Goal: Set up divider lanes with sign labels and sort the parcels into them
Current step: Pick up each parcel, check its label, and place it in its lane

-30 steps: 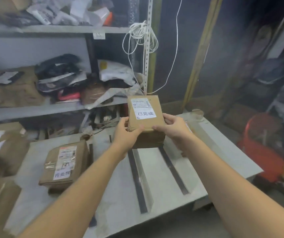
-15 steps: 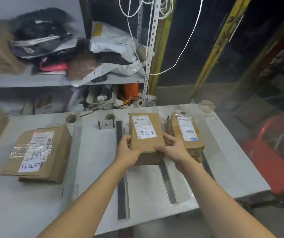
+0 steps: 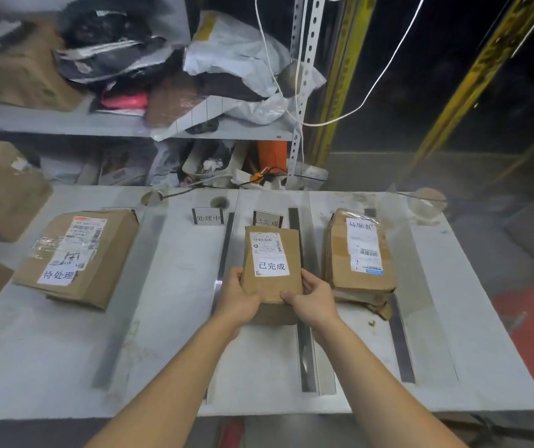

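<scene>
Both bare forearms reach in over the near edge of the table (image 3: 65, 367), and the left hand (image 3: 238, 297) and right hand (image 3: 312, 300) are clamped on the near end of a small cardboard parcel (image 3: 272, 273), thumbs on top, fingers wrapped under the sides. It sits low in the middle lane, between two dark divider strips, one on the left (image 3: 223, 257) and one on the right (image 3: 304, 350); whether its base is already on the table, I cannot tell. The white sticker on top reads 已完成, matching the little sign (image 3: 267, 218) standing just beyond it at the head of that lane. The parcel looks stiff and light, a dry matte cardboard that should not slip, so a hold on the two long sides near the corners seems right. Next lane left, another sign (image 3: 208, 217) reads 处理中, no parcel there. Far left lies a bigger taped box (image 3: 78, 257) marked 待处理; to the right, a crumpled stack of parcels (image 3: 357, 257). Behind, a cluttered shelf (image 3: 123, 124).
</scene>
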`<state>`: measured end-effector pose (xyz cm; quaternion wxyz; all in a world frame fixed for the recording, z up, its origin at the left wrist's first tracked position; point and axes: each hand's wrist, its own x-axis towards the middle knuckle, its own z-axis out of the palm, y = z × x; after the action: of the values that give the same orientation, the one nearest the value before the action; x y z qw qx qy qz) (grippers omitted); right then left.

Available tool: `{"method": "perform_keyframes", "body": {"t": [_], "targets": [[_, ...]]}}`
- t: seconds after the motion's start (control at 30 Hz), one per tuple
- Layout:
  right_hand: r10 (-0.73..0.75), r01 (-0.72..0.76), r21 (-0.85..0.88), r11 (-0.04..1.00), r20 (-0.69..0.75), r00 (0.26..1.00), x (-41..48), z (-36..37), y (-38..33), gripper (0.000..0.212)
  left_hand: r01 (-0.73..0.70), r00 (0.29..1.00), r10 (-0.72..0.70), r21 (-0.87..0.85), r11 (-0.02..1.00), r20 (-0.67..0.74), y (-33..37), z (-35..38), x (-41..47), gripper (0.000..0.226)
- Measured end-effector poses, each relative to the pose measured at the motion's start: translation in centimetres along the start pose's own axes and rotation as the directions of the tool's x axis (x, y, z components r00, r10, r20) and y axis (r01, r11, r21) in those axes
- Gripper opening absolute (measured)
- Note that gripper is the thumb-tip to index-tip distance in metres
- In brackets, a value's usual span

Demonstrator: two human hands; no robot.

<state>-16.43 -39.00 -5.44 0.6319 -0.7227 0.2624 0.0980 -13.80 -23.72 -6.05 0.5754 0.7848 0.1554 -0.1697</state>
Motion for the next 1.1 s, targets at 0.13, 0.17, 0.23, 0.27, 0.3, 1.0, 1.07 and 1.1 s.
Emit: {"method": "perform_keyframes", "body": {"t": [0.13, 0.17, 0.23, 0.27, 0.3, 1.0, 1.07, 1.1], "targets": [[-0.030, 0.028, -0.099, 0.995, -0.014, 0.999, 0.6, 0.9, 0.4, 0.056, 0.008, 1.000, -0.008, 0.043, 0.999, 0.017, -0.7, 0.4, 0.3, 0.045], [-0.030, 0.028, -0.138, 0.990, -0.018, 0.999, 0.6, 1.1, 0.4, 0.057, 0.006, 1.000, -0.007, 0.066, 0.998, 0.020, -0.8, 0.4, 0.4, 0.046], [-0.018, 0.010, -0.204, 0.979, -0.039, 0.999, 0.2, 1.3, 0.2, 0.062, -0.023, 1.000, 0.022, 0.133, 0.991, 0.008, -1.0, 0.4, 0.1, 0.047], [-0.017, 0.005, -0.229, 0.973, -0.047, 0.999, 0.2, 1.3, 0.2, 0.062, -0.049, 0.999, 0.050, 0.161, 0.986, -0.001, -1.0, 0.4, -0.1, 0.047], [-0.018, 0.005, -0.249, 0.968, -0.049, 0.999, 0.1, 1.3, 0.1, 0.062, -0.089, 0.996, 0.092, 0.184, 0.979, -0.004, -0.8, 0.3, -0.3, 0.049], [-0.544, 0.599, -0.673, 0.435, 0.333, 0.770, -8.9, 0.9, -11.6, 0.063, -0.221, 0.889, 0.439, 0.721, 0.657, -0.128, 7.8, -12.5, -11.0, 0.085], [-0.534, 0.642, -0.698, 0.318, 0.427, 0.729, -10.4, 3.1, -12.3, 0.066, -0.170, 0.879, 0.455, 0.800, 0.575, -0.141, 7.3, -14.9, -12.9, 0.085], [-0.522, 0.662, -0.695, 0.280, 0.469, 0.712, -11.2, 4.4, -12.5, 0.067, -0.131, 0.874, 0.457, 0.827, 0.547, -0.163, 7.1, -16.0, -13.9, 0.084]]}}
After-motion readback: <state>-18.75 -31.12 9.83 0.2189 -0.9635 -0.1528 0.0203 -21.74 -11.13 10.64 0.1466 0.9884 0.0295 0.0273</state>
